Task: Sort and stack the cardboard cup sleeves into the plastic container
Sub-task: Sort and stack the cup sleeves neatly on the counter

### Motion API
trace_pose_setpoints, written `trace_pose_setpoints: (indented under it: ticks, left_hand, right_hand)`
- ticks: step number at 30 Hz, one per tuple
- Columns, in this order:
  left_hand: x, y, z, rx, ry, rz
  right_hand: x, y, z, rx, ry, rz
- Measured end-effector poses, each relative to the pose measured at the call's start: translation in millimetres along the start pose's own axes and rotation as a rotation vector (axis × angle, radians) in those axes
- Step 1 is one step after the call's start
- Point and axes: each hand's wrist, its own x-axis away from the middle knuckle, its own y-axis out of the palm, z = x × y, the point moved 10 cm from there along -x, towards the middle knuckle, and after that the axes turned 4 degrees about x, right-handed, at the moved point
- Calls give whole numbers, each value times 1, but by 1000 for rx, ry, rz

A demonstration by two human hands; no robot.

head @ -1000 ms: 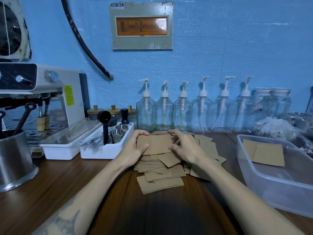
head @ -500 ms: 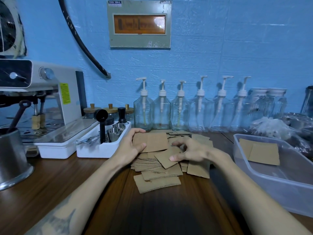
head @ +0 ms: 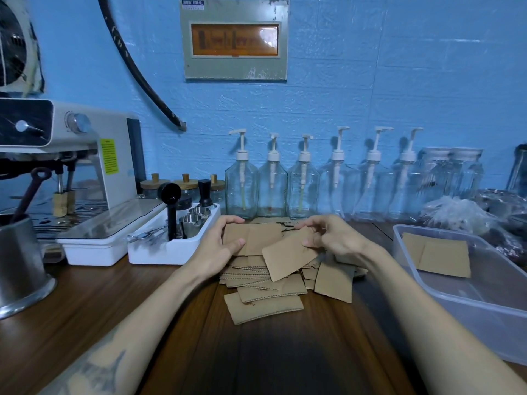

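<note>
A loose pile of brown cardboard cup sleeves (head: 265, 297) lies on the wooden counter in front of me. My left hand (head: 219, 246) grips a small stack of sleeves (head: 256, 238) at the pile's far side, thumb on top. My right hand (head: 333, 238) pinches one sleeve (head: 288, 256) by its right end and holds it tilted just above the pile, close to the stack. To the right stands the clear plastic container (head: 445, 297) with a few flat sleeves (head: 439, 253) on its bottom.
A white tray of coffee tools (head: 171, 240) and an espresso machine (head: 74, 172) stand to the left, with a steel cup (head: 20, 263) at the far left. Several glass pump bottles (head: 302, 181) line the blue wall behind the pile.
My right hand has picked one sleeve out of the pile and lifted it up toward the stack in my left hand. The left hand has stayed on its stack.
</note>
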Motion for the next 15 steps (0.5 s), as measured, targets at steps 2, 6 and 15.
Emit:
trace_pose_setpoints:
  ticks: [2,6,15]
  left_hand:
    - [0,1,0,6,-6,-5]
    - [2,1,-2,-5,-20,-18]
    - [9,11,-3,80,-120,-97]
  right_hand:
    - [1,-7,-5,-49,-14,51]
    - [0,-22,-7,-156,-38,183]
    - [-8,1,-10,-55,-79,272]
